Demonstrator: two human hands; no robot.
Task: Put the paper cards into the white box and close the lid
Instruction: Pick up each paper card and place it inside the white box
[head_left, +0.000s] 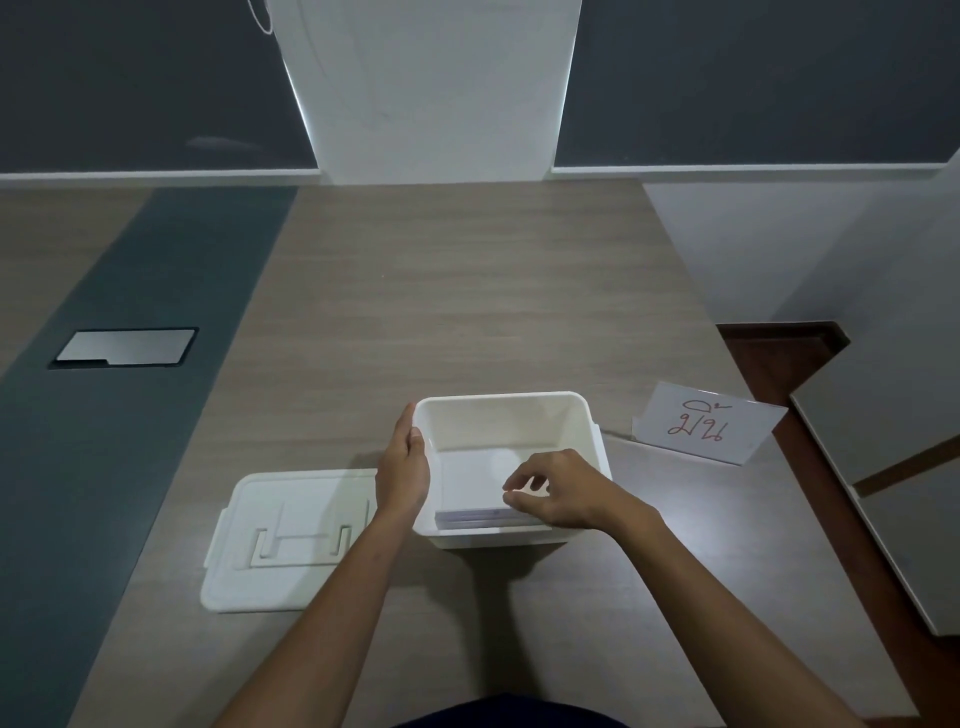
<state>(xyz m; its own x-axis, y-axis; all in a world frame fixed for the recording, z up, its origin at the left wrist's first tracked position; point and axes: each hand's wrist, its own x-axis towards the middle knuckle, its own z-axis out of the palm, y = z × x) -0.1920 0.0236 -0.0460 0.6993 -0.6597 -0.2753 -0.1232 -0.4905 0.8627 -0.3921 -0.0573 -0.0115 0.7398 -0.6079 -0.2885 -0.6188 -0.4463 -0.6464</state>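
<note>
The white box (501, 410) stands open on the wooden table, near its front. A stack of white paper cards (470, 483) lies inside it, against the near wall. My left hand (404, 467) rests flat against the box's left wall, thumb on the rim. My right hand (558, 491) hovers over the box's near right corner, fingers curled and apart just above the cards, holding nothing that I can see. The white lid (283, 540) lies flat on the table to the left of the box, partly under my left wrist.
A folded white card with red handwriting (704, 423) stands on the table right of the box. A grey hatch (124, 347) is set in the dark strip at left. The table's right edge runs close by, with a brown floor and another tabletop beyond.
</note>
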